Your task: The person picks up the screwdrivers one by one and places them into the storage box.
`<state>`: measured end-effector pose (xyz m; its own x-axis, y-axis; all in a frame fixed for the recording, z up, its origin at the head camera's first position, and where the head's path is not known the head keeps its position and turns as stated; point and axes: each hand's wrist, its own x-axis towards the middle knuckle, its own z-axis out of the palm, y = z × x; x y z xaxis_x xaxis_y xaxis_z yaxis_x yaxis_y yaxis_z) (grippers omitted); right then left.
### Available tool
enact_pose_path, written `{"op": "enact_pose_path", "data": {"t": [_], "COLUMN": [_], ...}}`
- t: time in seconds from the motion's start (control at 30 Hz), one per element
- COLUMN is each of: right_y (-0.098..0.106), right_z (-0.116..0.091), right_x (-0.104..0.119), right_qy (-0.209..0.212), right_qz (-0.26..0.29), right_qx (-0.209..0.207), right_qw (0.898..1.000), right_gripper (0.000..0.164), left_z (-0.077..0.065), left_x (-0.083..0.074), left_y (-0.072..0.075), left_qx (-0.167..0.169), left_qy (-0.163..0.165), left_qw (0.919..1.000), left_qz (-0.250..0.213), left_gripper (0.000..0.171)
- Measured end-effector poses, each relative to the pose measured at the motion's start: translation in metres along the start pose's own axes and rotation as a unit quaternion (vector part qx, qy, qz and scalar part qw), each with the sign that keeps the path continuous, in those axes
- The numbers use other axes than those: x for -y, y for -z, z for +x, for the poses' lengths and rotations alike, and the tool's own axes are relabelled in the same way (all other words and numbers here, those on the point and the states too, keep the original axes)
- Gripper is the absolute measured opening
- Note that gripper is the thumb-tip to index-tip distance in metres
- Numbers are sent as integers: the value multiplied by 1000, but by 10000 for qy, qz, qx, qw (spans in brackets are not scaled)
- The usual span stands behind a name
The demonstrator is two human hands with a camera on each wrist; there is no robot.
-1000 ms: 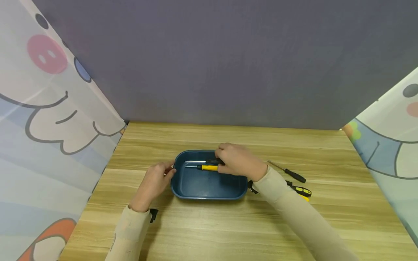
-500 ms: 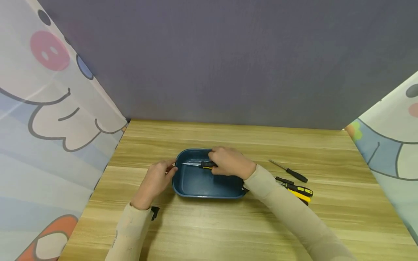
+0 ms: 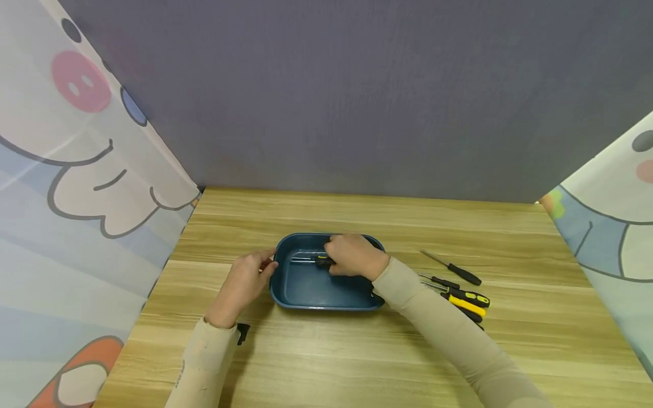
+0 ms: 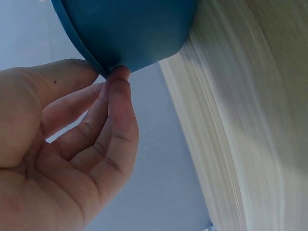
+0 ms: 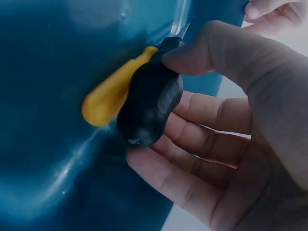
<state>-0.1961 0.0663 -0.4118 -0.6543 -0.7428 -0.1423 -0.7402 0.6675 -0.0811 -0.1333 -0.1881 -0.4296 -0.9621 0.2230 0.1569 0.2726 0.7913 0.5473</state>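
In the head view a dark blue plastic bin [image 3: 321,294] stands on the wooden table. My left hand [image 3: 240,286] pinches its left rim; in the left wrist view the thumb lies inside and the fingertips outside the rim [image 4: 79,43]. My right hand [image 3: 357,256] reaches into the bin and holds a black-handled screwdriver [image 5: 153,96], thumb on the upper handle and fingers along its other side. Right beside that handle, low in the bin, lies a yellow-handled screwdriver [image 5: 113,94]. Both shafts point toward the bin's left end; much of the handles is hidden by my hand in the head view.
Right of the bin lie a black screwdriver [image 3: 463,274], a small black screwdriver [image 3: 445,282], a black-and-yellow screwdriver [image 3: 469,297], a yellow-handled one [image 3: 466,306] and other black handles. A grey panel [image 3: 357,113] rises behind the table [image 3: 316,362]; printed curtains flank it.
My right hand has moved a little left and toward me inside the bin, carrying the black-handled screwdriver from behind the yellow one to its near side. My left hand stays on the rim.
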Motion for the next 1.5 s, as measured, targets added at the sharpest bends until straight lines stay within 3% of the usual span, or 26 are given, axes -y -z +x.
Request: {"op": "enact_pose_path", "data": {"t": [0.27,0.63,0.83,0.9,1.07,1.3,1.5], "right_y": [-7,-3,8,13,19,26,25], "right_z": [1,0,-4,-8,-20,-47,-74], "right_x": [1,-2,-3,-4,-12,-27,-40], "right_qy": [-217,-51,-77,-74,-65,-335,-625], "right_qz": [118,100,109,253,526,382,215], "right_qx": [244,-332,-372,-405,-694,-730,-813], "right_qw": [9994,9994,9992,9988,9962,9960,9945], "right_gripper": [20,10,8,6,23,10,11], "left_z": [1,1,1,0,-1,-2,-1], "left_x": [-2,-2,-1,0,1,3,3], "left_y": [0,0,1,1,1,1,1], "left_qx": [25,55,53,46,-1,-42,-60], "left_qy": [56,116,78,70,37,21,-43], "left_qw": [10000,9999,9999,10000,10000,10000,9999], "left_qz": [68,52,48,42,55,49,70], "left_gripper": [32,32,32,31,31,31,31]}}
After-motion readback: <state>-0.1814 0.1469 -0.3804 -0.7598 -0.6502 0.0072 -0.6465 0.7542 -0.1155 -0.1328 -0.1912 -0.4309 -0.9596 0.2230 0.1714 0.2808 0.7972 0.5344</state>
